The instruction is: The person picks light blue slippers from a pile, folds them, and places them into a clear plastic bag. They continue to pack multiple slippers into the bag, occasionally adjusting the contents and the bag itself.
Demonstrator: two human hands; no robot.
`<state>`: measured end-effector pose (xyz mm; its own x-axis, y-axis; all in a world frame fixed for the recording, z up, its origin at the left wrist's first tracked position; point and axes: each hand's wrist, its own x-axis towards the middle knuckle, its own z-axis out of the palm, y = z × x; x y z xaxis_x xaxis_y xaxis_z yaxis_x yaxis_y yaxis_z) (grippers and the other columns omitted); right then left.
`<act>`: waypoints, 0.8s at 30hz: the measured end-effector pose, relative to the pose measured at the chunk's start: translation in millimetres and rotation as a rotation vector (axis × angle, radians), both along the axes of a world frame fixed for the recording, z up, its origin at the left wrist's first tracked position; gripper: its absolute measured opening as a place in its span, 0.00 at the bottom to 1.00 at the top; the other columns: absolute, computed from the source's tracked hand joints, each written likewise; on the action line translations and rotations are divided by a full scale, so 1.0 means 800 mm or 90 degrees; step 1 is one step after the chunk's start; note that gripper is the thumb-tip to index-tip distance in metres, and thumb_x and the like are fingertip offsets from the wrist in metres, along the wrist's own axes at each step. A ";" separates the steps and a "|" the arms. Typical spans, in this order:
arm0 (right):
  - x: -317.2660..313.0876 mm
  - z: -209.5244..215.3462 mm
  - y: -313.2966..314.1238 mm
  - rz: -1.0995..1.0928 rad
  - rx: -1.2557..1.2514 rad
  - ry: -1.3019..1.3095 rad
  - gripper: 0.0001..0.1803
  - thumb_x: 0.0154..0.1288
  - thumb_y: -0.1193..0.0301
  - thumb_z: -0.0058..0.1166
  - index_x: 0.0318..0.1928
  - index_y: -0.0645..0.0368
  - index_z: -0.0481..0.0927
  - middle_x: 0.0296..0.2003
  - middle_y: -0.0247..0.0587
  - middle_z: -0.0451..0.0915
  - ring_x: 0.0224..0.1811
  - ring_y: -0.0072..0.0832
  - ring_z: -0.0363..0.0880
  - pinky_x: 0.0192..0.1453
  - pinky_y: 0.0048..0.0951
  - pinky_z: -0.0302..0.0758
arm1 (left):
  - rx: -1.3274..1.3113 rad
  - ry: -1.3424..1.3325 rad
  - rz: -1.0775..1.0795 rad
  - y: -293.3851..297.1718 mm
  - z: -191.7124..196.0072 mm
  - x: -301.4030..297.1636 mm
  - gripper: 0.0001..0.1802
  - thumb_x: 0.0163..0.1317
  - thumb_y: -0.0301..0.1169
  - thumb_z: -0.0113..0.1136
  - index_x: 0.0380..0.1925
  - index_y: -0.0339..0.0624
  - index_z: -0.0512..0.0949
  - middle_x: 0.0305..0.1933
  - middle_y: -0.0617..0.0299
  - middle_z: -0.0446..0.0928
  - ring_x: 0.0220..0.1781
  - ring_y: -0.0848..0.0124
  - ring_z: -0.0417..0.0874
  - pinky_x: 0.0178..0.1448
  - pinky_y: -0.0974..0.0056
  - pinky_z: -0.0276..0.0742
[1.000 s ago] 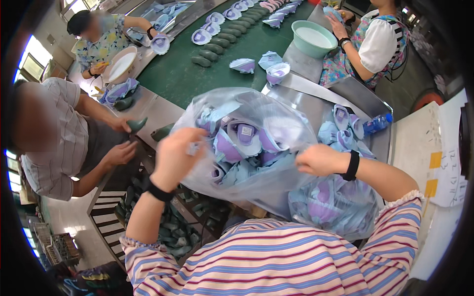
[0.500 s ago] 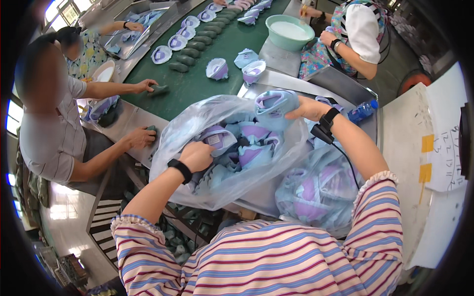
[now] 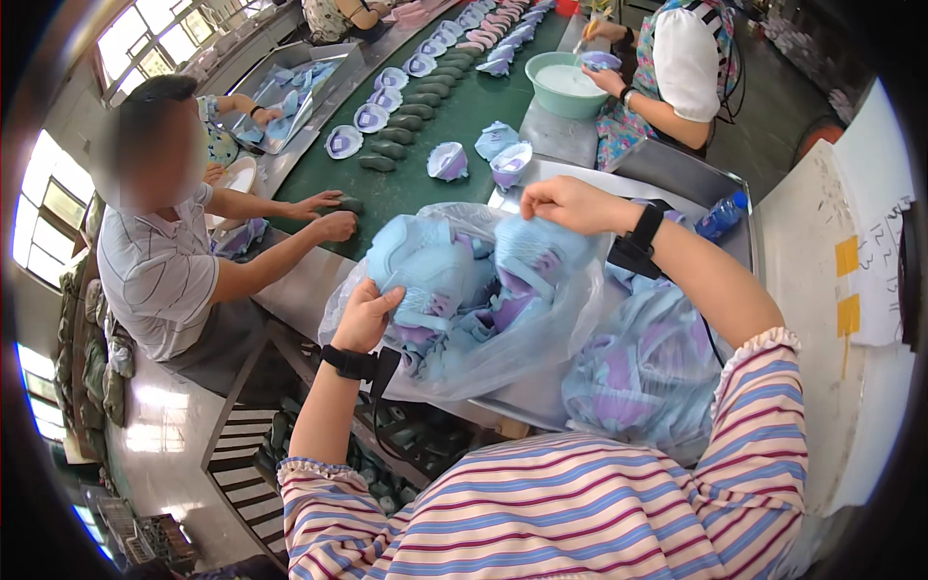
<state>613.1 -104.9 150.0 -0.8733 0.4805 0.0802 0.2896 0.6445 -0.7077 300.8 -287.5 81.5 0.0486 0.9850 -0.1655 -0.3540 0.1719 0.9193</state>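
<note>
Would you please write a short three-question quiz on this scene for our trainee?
1. True or false: the left hand holds a light-blue shoe upper.

2. Which is nearer to the blue bottle?
A) the left hand
B) the right hand

3. Fill in the blank: the bowl at the upper right is light ____.

Key: 1. True; 2. B; 3. green.

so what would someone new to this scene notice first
Probably the pale blue shoe uppers at the picture's centre, one gripped in the left hand and another just under the right hand, both at the mouth of a clear plastic bag. Next, perhaps, the neat line of dark green foot-shaped forms running up the green table beside lilac-and-white uppers.
</note>
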 end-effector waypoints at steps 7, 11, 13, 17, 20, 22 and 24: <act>-0.038 0.038 -0.020 0.048 -0.024 -0.038 0.13 0.59 0.70 0.54 0.44 0.60 0.74 0.25 0.35 0.76 0.29 0.25 0.72 0.37 0.28 0.69 | 0.024 -0.039 0.089 -0.015 -0.004 -0.001 0.22 0.63 0.22 0.55 0.57 0.34 0.65 0.53 0.56 0.75 0.53 0.66 0.77 0.57 0.62 0.73; -0.045 0.033 -0.036 -0.027 -0.104 -0.019 0.38 0.49 0.54 0.66 0.57 0.59 0.68 0.39 0.42 0.76 0.31 0.26 0.74 0.39 0.27 0.72 | 0.049 -0.105 0.119 -0.021 0.018 0.016 0.22 0.63 0.24 0.56 0.56 0.34 0.65 0.53 0.57 0.75 0.53 0.66 0.78 0.58 0.62 0.72; -0.059 0.008 -0.044 -0.048 -0.045 0.075 0.37 0.50 0.56 0.67 0.58 0.56 0.68 0.46 0.41 0.70 0.30 0.27 0.73 0.37 0.27 0.72 | 0.064 -0.082 0.085 -0.012 0.028 0.028 0.21 0.64 0.25 0.56 0.56 0.35 0.65 0.54 0.57 0.75 0.54 0.66 0.77 0.60 0.61 0.72; -0.084 -0.012 -0.079 -0.154 0.101 0.223 0.30 0.47 0.59 0.69 0.50 0.55 0.72 0.48 0.46 0.70 0.34 0.33 0.78 0.41 0.32 0.75 | 0.086 -0.212 0.138 0.009 0.035 0.059 0.19 0.69 0.36 0.51 0.57 0.43 0.66 0.57 0.61 0.73 0.57 0.65 0.75 0.60 0.56 0.71; -0.065 -0.007 -0.112 -0.107 0.183 0.236 0.17 0.47 0.70 0.66 0.39 0.55 0.75 0.46 0.45 0.71 0.28 0.37 0.79 0.34 0.33 0.75 | 0.162 -0.211 0.137 0.019 0.040 0.020 0.21 0.69 0.39 0.49 0.59 0.45 0.64 0.59 0.62 0.71 0.59 0.63 0.73 0.62 0.53 0.69; -0.046 -0.003 -0.114 -0.053 0.220 0.191 0.17 0.46 0.71 0.65 0.39 0.55 0.75 0.43 0.44 0.73 0.27 0.37 0.78 0.33 0.34 0.75 | 0.193 -0.200 0.156 0.024 0.058 0.011 0.22 0.68 0.34 0.52 0.60 0.44 0.63 0.57 0.61 0.73 0.58 0.65 0.74 0.61 0.58 0.70; -0.032 0.007 -0.109 -0.027 0.135 0.115 0.18 0.46 0.71 0.65 0.40 0.55 0.75 0.40 0.43 0.75 0.29 0.38 0.78 0.34 0.34 0.75 | 0.246 -0.004 0.119 0.034 0.064 -0.007 0.22 0.68 0.29 0.51 0.60 0.43 0.62 0.58 0.59 0.72 0.57 0.63 0.75 0.60 0.58 0.71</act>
<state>587.5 -192.4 155.8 -0.8155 0.4720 0.3348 0.2008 0.7734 -0.6013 295.4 -259.9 132.3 -0.1367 0.9664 0.2176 -0.3527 -0.2528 0.9010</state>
